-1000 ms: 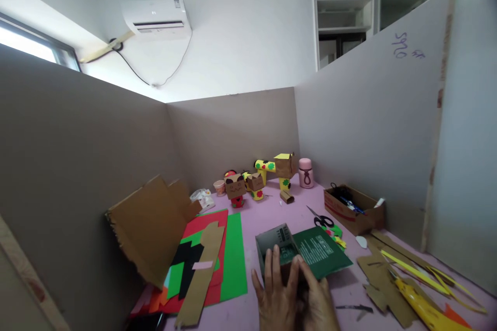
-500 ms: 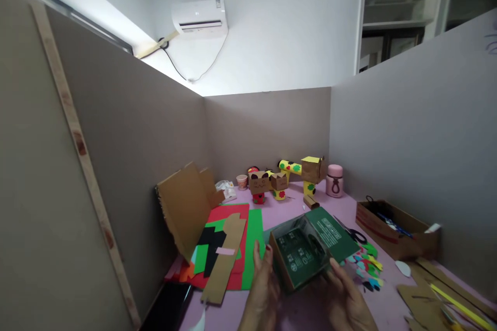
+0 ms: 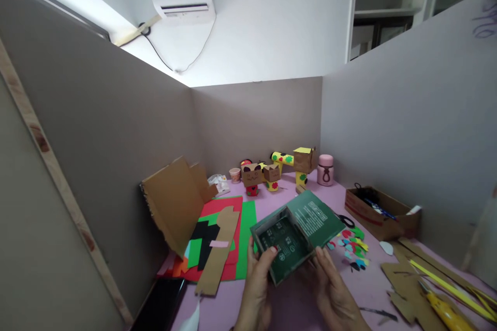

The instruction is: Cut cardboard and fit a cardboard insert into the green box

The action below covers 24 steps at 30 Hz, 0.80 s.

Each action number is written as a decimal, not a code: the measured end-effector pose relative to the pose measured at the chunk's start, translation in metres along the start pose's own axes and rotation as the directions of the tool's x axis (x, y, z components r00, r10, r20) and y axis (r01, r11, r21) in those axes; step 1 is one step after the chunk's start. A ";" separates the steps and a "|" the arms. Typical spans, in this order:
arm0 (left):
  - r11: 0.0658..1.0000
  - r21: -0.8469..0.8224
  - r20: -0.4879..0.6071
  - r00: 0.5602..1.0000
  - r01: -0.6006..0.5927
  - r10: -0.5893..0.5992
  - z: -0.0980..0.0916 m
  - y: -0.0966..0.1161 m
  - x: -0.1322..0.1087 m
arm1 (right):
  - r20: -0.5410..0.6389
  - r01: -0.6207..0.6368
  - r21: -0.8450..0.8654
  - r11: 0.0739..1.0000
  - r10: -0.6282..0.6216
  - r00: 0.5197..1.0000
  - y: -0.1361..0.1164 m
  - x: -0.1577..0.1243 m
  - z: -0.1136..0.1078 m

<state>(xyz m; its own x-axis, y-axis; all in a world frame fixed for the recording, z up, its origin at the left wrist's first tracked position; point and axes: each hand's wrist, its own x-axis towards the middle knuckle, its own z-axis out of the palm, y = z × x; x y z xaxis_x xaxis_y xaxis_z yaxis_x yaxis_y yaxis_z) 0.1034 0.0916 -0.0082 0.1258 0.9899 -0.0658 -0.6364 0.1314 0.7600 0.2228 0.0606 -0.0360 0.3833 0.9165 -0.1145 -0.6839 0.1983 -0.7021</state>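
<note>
A small green cardboard box [image 3: 285, 251] with white print is held above the table's near middle, its open side tilted towards me. Its green flap [image 3: 316, 217] stretches out to the upper right. My left hand [image 3: 257, 282] grips the box's left side, the thumb over the near rim and the other fingers mostly hidden. At the near right corner, my right hand [image 3: 332, 287] has its fingertips against the box edge; part of it is hidden in shadow under the box.
Left are coloured sheets [image 3: 244, 238], a cardboard strip [image 3: 219, 253] and a cardboard piece [image 3: 174, 207]. Cardboard figures [image 3: 252, 176] and a pink bottle [image 3: 325, 173] stand behind. Right lie scissors [image 3: 347, 221], paper cutouts [image 3: 355, 248], an open box [image 3: 382, 214] and a yellow-handled tool [image 3: 446, 313].
The box has turned and tipped, with its flap now higher and nearer. My left thumb has come over the rim. The whole view has shifted slightly.
</note>
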 end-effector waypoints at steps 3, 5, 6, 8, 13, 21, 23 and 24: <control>0.994 0.057 0.010 0.996 -0.090 0.089 -0.002 -0.001 0.004 | -0.264 0.139 -0.151 0.979 -0.176 0.948 -0.006 0.002 -0.005; 0.980 0.112 0.010 0.987 -0.162 0.162 -0.003 -0.004 0.005 | -0.267 0.267 -0.235 0.935 -0.326 0.907 -0.014 0.003 -0.009; 0.972 0.141 0.026 0.982 -0.190 0.188 -0.003 -0.006 0.005 | -0.208 0.331 -0.303 0.894 -0.401 0.892 -0.019 0.002 -0.011; 0.955 0.188 0.089 0.972 -0.232 0.218 -0.002 -0.013 0.003 | -0.010 0.416 -0.444 0.794 -0.469 0.883 -0.027 0.002 -0.013; 0.916 0.251 0.133 0.949 -0.313 0.287 0.000 -0.034 0.000 | 0.241 0.435 -0.641 0.633 -0.372 0.896 -0.034 0.008 -0.016; 0.932 0.207 0.142 0.952 -0.296 0.271 0.014 -0.031 -0.017 | 0.234 0.419 -0.694 0.585 -0.367 0.900 -0.029 0.013 -0.024; 0.933 0.202 0.131 0.952 -0.297 0.275 0.016 -0.028 -0.019 | 0.243 0.406 -0.703 0.584 -0.339 0.909 -0.027 0.014 -0.025; 0.935 0.196 0.128 0.953 -0.295 0.274 0.017 -0.027 -0.019 | 0.244 0.397 -0.708 0.584 -0.325 0.914 -0.027 0.015 -0.026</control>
<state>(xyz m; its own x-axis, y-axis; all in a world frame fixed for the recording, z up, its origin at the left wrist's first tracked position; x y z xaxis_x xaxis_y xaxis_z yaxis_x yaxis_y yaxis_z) 0.1311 0.0682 -0.0171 0.0428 0.9726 0.2285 -0.4829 -0.1801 0.8569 0.2627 0.0599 -0.0372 0.4212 0.8577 0.2950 0.1923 0.2334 -0.9532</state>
